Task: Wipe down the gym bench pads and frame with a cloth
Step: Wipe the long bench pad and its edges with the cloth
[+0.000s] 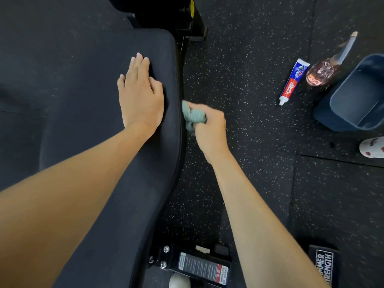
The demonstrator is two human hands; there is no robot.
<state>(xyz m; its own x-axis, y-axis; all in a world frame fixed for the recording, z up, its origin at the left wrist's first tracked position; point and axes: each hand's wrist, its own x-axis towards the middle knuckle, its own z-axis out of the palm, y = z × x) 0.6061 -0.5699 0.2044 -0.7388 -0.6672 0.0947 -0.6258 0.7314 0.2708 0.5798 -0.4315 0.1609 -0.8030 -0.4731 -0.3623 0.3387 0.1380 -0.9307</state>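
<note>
A black padded bench seat point(87, 100) fills the left half of the view, its right edge curving down the middle. My left hand point(140, 94) lies flat on the pad near that edge, fingers straight. My right hand point(208, 126) grips a bunched pale teal cloth point(192, 116) and holds it against the pad's right side edge. Black frame parts show at the top point(187, 19) and at the bottom, where a bolted base point(193, 265) carries a label.
Speckled black rubber flooring point(249, 59) lies to the right. On it are a toothpaste tube point(293, 82), a brush with a clear handle point(330, 63), a dark blue bin point(357, 96) and a white shoe tip point(373, 147). A labelled black pad point(324, 265) sits bottom right.
</note>
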